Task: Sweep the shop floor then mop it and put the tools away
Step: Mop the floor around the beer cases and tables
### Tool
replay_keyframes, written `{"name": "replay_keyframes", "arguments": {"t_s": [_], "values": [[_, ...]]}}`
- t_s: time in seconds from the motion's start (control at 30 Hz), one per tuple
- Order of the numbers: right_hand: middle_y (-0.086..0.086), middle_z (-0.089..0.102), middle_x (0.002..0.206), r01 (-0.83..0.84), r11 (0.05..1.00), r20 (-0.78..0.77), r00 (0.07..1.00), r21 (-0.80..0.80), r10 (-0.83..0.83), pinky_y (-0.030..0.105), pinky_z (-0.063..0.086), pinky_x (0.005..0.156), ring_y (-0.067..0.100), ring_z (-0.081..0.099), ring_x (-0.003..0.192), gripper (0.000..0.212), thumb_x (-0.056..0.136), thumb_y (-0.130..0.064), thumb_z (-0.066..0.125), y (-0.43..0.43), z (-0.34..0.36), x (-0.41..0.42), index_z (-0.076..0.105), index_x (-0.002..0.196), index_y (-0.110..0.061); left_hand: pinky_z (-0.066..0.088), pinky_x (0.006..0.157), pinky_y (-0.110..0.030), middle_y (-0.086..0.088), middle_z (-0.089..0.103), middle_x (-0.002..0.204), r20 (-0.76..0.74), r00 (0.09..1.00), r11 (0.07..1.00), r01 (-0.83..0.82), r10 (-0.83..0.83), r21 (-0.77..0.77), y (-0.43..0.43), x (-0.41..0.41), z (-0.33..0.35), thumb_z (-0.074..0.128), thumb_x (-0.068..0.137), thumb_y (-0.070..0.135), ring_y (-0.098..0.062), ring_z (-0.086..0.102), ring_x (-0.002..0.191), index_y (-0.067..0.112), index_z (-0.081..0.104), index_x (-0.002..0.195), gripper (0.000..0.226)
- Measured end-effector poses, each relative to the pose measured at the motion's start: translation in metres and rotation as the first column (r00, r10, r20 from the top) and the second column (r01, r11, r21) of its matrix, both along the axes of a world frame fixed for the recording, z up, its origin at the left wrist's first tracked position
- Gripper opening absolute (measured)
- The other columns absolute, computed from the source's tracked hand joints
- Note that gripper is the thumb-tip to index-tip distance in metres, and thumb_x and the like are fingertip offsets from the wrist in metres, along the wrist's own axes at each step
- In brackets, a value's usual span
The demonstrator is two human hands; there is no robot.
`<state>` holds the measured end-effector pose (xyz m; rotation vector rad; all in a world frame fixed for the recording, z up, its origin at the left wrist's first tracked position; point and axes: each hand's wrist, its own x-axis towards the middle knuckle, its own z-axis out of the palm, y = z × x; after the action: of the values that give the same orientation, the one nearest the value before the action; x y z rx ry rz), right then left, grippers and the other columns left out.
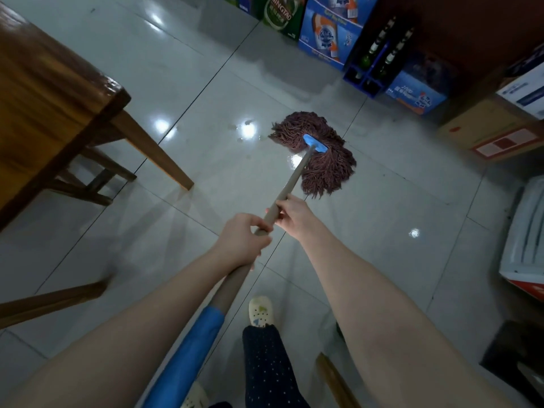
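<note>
At centre frame the left hand (243,241) is wrapped around the mop handle (297,172), and the right hand (291,216) grips it just ahead, a two-handed hold suited to reach and downward push. The maroon string mop head (294,125) lies splayed on the tiled floor (382,231) right of centre, near stacked beer cartons (326,33) at upper right. The sheen around it is probably water. A wooden table (44,83) stands at upper left.

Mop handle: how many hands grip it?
2. The left hand grips the handle closer in; the right hand grips just beyond, toward the mop head. Neither is hidden.
</note>
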<state>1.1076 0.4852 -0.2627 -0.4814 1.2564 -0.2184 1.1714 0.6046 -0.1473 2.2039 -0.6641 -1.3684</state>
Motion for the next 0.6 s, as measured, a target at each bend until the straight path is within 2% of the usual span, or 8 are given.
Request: {"name": "replay_keyframes", "arguments": {"t_s": [0.07,0.17,0.23,0.3,0.37,0.43,0.53,0.6], "values": [[0.017,0.045,0.085,0.001,1.0,0.007,1.0,0.006,-0.001,0.045,0.05,0.075,0.032,0.053,0.078,0.02,0.094,0.013,0.036,-0.013,-0.004,-0.007,0.047,0.093,-0.004,0.044,0.032,-0.022,-0.007,0.061,0.063,-0.019,1.0,1.0,-0.015,0.015,-0.003,-0.011,-0.005,-0.008,0.062,0.083,0.01,-0.007,0.052,0.032,0.019,0.066,0.098,0.018],[0.02,0.046,0.107,0.004,1.0,0.01,1.0,0.021,-0.004,0.042,0.05,0.068,0.035,0.054,0.088,0.042,0.095,0.012,0.038,-0.012,-0.011,-0.014,0.044,0.129,-0.011,0.045,0.033,-0.022,-0.004,0.06,0.065,-0.043,0.999,1.0,-0.003,0.003,0.007,-0.007,-0.012,-0.012,0.061,0.084,0.011,-0.005,0.051,0.031,0.02,0.065,0.1,0.019],[0.018,0.047,0.112,0.006,1.0,-0.008,1.0,0.025,-0.006,0.042,0.051,0.07,0.032,0.055,0.084,0.05,0.095,0.011,0.039,0.0,-0.014,-0.015,0.037,0.141,-0.008,0.044,0.034,-0.021,-0.002,0.059,0.068,-0.06,0.998,1.0,-0.016,0.017,0.012,0.005,-0.016,-0.011,0.06,0.085,0.011,-0.005,0.051,0.032,0.02,0.064,0.104,0.022],[0.017,0.049,0.113,0.023,0.999,-0.025,0.999,0.03,-0.022,0.041,0.05,0.071,0.028,0.055,0.077,0.052,0.095,0.01,0.039,0.013,-0.014,-0.016,0.036,0.143,-0.009,0.044,0.034,-0.021,-0.001,0.058,0.071,-0.069,0.997,1.0,-0.031,0.031,0.006,0.019,-0.018,-0.009,0.059,0.086,0.009,-0.005,0.052,0.035,0.018,0.064,0.106,0.023],[0.015,0.052,0.103,0.019,1.0,-0.026,0.999,0.021,-0.019,0.039,0.05,0.065,0.028,0.056,0.075,0.052,0.095,0.009,0.041,0.026,-0.008,-0.018,0.037,0.144,-0.009,0.042,0.033,-0.019,-0.003,0.059,0.07,-0.067,0.997,0.999,-0.044,0.044,0.006,0.034,-0.019,-0.004,0.057,0.086,0.008,-0.004,0.05,0.031,0.018,0.064,0.106,0.024],[0.014,0.051,0.096,-0.001,1.0,-0.025,1.0,0.014,0.002,0.039,0.05,0.062,0.03,0.057,0.08,0.052,0.095,0.008,0.042,0.043,0.0,-0.021,0.036,0.144,-0.008,0.041,0.033,-0.018,-0.006,0.06,0.067,-0.062,0.996,0.998,-0.058,0.059,0.006,0.053,-0.02,0.002,0.057,0.085,0.009,-0.005,0.049,0.028,0.018,0.065,0.107,0.025],[0.015,0.051,0.097,-0.021,1.0,-0.022,1.0,0.019,0.021,0.04,0.051,0.064,0.033,0.057,0.091,0.05,0.095,0.008,0.043,0.077,0.014,-0.029,0.038,0.142,-0.007,0.042,0.035,-0.019,-0.005,0.06,0.069,-0.061,0.997,0.999,-0.053,0.052,-0.007,0.089,-0.026,0.009,0.058,0.087,0.011,-0.004,0.05,0.029,0.019,0.064,0.11,0.025],[0.014,0.052,0.098,-0.025,0.999,-0.014,1.0,0.03,0.026,0.04,0.051,0.065,0.032,0.059,0.088,0.048,0.095,0.007,0.044,0.103,0.02,-0.032,0.039,0.141,-0.009,0.043,0.036,-0.018,-0.006,0.06,0.07,-0.056,0.997,0.999,-0.052,0.051,-0.01,0.118,-0.031,0.013,0.058,0.088,0.012,-0.005,0.05,0.03,0.02,0.063,0.111,0.025]]}}
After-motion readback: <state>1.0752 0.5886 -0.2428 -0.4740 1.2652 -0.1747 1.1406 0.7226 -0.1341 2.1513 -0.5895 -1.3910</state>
